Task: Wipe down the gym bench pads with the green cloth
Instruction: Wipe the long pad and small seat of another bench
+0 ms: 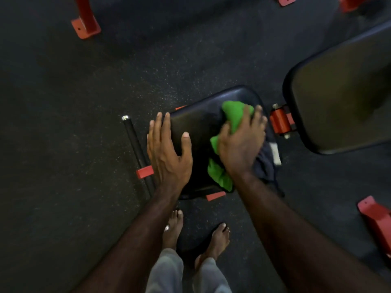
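A black seat pad (201, 123) of a gym bench lies in the middle of the head view. The green cloth (232, 115) is bunched on its right half. My right hand (241, 142) presses flat on the cloth with fingers spread, and green shows above and below the palm. My left hand (167, 151) rests on the pad's left edge, fingers straight and thumb lying on the top. The larger black back pad (342, 98) stands tilted at the right, joined by a red hinge bracket (281, 121).
A black bar with a chrome end (135, 142) and red frame pieces (145, 171) lie on the speckled rubber floor left of the seat. A dark cloth (266, 163) hangs right of the seat. Red machine feet (85, 24) stand around. My bare feet (218, 242) stand below the seat.
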Tool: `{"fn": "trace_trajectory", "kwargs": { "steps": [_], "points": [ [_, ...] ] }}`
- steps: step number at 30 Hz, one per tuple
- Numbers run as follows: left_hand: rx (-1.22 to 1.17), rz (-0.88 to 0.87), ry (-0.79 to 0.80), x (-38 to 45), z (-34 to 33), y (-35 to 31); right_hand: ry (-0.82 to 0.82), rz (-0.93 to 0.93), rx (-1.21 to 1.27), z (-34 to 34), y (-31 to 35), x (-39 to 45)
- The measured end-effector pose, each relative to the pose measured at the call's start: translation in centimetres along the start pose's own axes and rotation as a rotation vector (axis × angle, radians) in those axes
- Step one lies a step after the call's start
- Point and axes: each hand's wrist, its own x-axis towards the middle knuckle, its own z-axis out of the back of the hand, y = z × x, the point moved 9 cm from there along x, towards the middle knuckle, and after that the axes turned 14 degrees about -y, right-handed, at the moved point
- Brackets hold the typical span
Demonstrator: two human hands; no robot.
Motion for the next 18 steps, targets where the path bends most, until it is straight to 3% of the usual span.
{"fn": "trace_trajectory", "kwargs": {
  "steps": [3,5,7,11,13,15,17,18],
  "points": [
    [-0.029,-0.045,-0.003,0.0,-1.4,-1.5,0.167,0.468,0.082,-1.3,5.1,-3.5],
    [-0.075,-0.025,0.028,-0.5,-2.1,-1.8,0.277,0.692,0.116,-1.1,4.0,-5.4],
    [-0.064,-0.035,0.029,-1.0,-2.2,-1.9,0.216,0.693,0.053,-0.2,0.9,-4.4],
    [0.107,-0.132,0.032,-1.3,-2.5,-2.2,0.052,0.162,0.031,-0.3,-1.7,1.8],
    [0.173,-0.161,0.053,-1.6,-2.8,-2.4,0.038,0.081,0.02,-1.5,0.6,2.9],
    [0.167,-0.157,0.052,-1.7,-2.8,-2.3,0.086,0.36,0.021,-2.5,4.7,1.4],
    [0.129,-0.146,0.04,-1.7,-2.6,-2.3,0.248,0.679,0.077,-3.0,6.8,-2.0],
    [0.12,-0.147,0.037,-1.6,-2.6,-2.3,0.305,0.751,0.102,-2.8,6.4,-2.7]
  ]
}}
